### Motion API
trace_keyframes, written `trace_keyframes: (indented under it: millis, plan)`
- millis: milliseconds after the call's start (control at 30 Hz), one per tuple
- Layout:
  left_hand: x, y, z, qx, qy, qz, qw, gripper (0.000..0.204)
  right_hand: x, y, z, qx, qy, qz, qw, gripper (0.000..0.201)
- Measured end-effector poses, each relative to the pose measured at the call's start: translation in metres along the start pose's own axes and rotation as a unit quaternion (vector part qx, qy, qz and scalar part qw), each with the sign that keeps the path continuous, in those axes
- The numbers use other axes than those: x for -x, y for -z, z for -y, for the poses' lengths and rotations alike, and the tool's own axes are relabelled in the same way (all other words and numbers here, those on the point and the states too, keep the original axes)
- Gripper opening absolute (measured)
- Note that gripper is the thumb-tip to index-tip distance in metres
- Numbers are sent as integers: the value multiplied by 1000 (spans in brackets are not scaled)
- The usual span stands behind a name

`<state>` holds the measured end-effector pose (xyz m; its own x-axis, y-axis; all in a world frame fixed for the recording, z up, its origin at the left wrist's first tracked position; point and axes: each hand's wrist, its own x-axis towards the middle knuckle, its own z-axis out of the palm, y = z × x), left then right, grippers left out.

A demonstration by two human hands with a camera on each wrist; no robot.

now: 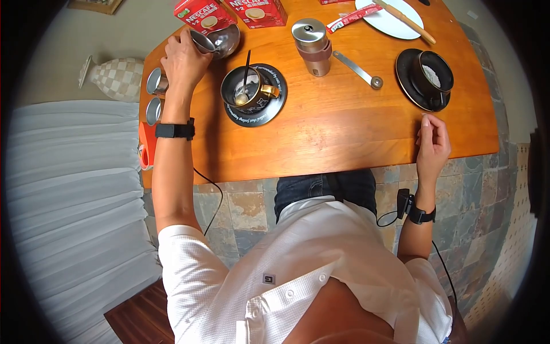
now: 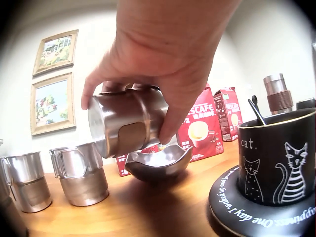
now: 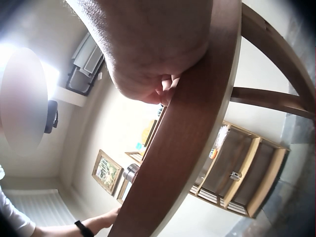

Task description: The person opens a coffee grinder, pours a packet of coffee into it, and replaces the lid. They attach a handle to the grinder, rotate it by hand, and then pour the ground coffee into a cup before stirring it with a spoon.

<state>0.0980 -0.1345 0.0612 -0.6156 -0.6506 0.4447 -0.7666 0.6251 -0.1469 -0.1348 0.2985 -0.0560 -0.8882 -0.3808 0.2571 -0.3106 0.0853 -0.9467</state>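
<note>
My left hand [image 1: 184, 62] grips a steel cup [image 2: 129, 122] from above; the left wrist view shows it tilted on its side, over a shiny steel bowl [image 2: 160, 163] with a wavy rim. What the cup contains is hidden. To the right of the bowl, a black cat-patterned cup [image 2: 277, 157] with a spoon stands on a black saucer [image 1: 256, 118]. My right hand [image 1: 433, 148] lies at the table's front edge with its fingers loosely bent and nothing in them, just below another black cup [image 1: 423, 80] holding white powder.
Two steel cups [image 2: 79, 175] stand at the left edge, near an orange object [image 1: 147, 143]. Red coffee boxes [image 1: 258, 12] stand at the back. A grinder [image 1: 312, 49], its crank handle [image 1: 358, 70] and a white plate [image 1: 395, 20] with a red packet and wooden stick are farther right.
</note>
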Motion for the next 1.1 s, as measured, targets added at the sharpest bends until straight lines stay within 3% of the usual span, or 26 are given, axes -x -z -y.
trace_keyframes:
  millis: [567,667,733,767,833,900,967,1033,1100]
  plan:
    - [-7,4,-4,-20,-22,-10,1000,72,0,0,-1,18,12,-11,1000,12]
    - [-3,11,-5,-17,-5,7,1000,75,0,2,-1,4,5,-1,1000,12]
    - [1,13,4,99,63,-28,993,80,0,2,-1,0,-1,-5,1000,13]
    - [4,14,13,95,67,-26,993,80,1,1,-1,-2,-2,0,1000,13]
    - [13,20,30,264,140,-23,954,85,1,1,-2,-13,-11,-10,1000,15]
    - [33,27,40,267,165,-41,948,84,1,2,-5,-20,-18,-1,1000,16]
    - [60,44,32,454,207,-34,866,83,1,2,-5,-21,-19,-2,1000,16]
    - [83,53,30,432,233,-14,871,81,0,2,-5,-23,-19,5,1000,16]
    - [111,29,51,471,261,-13,843,79,0,2,-7,-18,-17,5,1000,16]
